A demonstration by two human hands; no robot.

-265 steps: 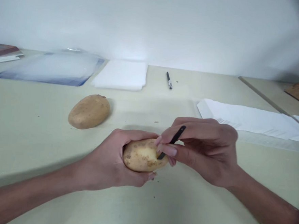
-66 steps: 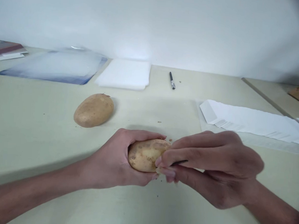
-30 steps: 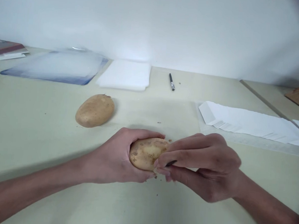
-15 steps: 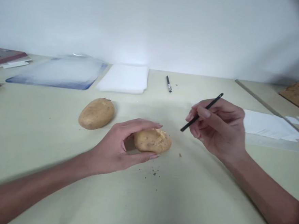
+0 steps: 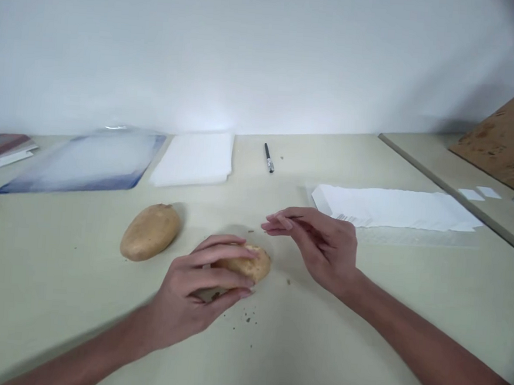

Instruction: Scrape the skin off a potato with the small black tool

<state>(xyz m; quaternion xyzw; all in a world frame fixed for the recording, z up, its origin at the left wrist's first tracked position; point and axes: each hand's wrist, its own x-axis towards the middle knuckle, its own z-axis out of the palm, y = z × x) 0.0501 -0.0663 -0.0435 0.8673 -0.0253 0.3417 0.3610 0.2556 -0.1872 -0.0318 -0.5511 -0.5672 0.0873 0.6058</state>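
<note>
My left hand is wrapped over a small potato with a rough, pale patch on its upper side. To the right and slightly above it, my right hand pinches a thin black tool, most of which is hidden by the fingers. The right fingertips are apart from the potato. A second, larger potato lies on the table to the left of my left hand. Small dark crumbs are scattered just below the held potato.
Behind are a blue-edged clear sheet, a white stack and a black pen. White paper strips lie at the right, with a brown cardboard piece beyond. Red-edged items sit at far left.
The view has shifted. My right hand has moved left toward the potato, its black tool now mostly hidden. My left fingers have spread further over the potato.
</note>
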